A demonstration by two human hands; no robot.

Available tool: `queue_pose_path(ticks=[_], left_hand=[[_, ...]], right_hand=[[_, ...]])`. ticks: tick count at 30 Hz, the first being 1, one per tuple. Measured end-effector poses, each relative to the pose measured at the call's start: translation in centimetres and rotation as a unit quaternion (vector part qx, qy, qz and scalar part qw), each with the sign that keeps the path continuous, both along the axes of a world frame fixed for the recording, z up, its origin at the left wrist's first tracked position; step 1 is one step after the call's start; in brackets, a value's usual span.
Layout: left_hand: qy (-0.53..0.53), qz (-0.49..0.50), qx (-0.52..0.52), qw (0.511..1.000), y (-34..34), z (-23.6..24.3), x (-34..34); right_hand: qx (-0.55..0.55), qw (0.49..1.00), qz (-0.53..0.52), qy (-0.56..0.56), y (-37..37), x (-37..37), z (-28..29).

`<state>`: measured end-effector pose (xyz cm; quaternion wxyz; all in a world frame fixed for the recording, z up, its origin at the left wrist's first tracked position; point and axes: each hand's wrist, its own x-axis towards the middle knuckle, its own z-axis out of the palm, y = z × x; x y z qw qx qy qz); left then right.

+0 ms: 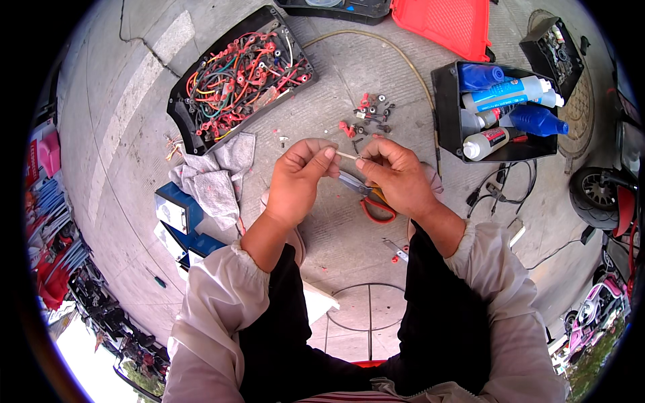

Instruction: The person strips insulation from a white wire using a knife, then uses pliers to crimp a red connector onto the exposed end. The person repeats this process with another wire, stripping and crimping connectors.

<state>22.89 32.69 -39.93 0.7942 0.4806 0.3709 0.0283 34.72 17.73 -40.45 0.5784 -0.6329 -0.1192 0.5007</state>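
Observation:
My left hand (pixel 299 176) and my right hand (pixel 398 176) meet in front of me, fingers pinched. Stretched between their fingertips is a thin pale wire-like piece (pixel 346 155); its ends are hidden in the fingers. Just below the right hand are scissors with orange handles (pixel 379 211) and grey blades (pixel 352 183). Whether they lie on the ground or touch that hand, I cannot tell. Beyond my hands, small red and black cable ends (pixel 347 129) and metal terminals (pixel 383 113) lie scattered on the concrete.
A black tray (pixel 176 111) of tangled cables stands far left, above a grey rag (pixel 213 188) and blue boxes (pixel 180 205). Far right, a black bin (pixel 447 107) holds several bottles. Black cords (pixel 500 191) lie near a wheel (pixel 594 191). A red lid (pixel 443 27) sits at the back.

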Motion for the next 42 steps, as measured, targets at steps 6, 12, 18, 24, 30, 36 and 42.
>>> queue_pose_path(ticks=[6,12,18,24,30,36,42], left_hand=[[-0.031,-0.020,0.037,0.999,-0.2,-0.4,-0.3],[-0.044,-0.038,0.056,0.997,-0.3,0.4,-0.1],[-0.069,-0.025,0.041,0.996,-0.2,0.1,-0.2],[-0.046,0.066,-0.095,0.992,0.2,0.1,0.3],[-0.033,0.079,-0.128,0.988,0.2,0.2,0.1],[-0.019,0.078,-0.149,0.986,0.0,0.4,0.2],[0.001,0.074,-0.147,0.986,0.0,0.5,0.1]], right_hand=[[0.014,0.999,0.001,0.029,0.5,-1.0,-0.4],[0.013,0.999,0.031,-0.001,0.5,-1.0,0.1],[-0.010,0.998,0.052,-0.023,0.5,-1.1,0.1],[0.058,0.995,-0.048,-0.066,0.7,-1.4,-0.1],[0.061,0.977,-0.008,-0.203,1.0,-1.2,0.1],[0.061,0.978,-0.029,-0.198,1.0,-1.4,0.2],[0.048,0.972,0.018,-0.228,0.8,-1.0,0.3]])
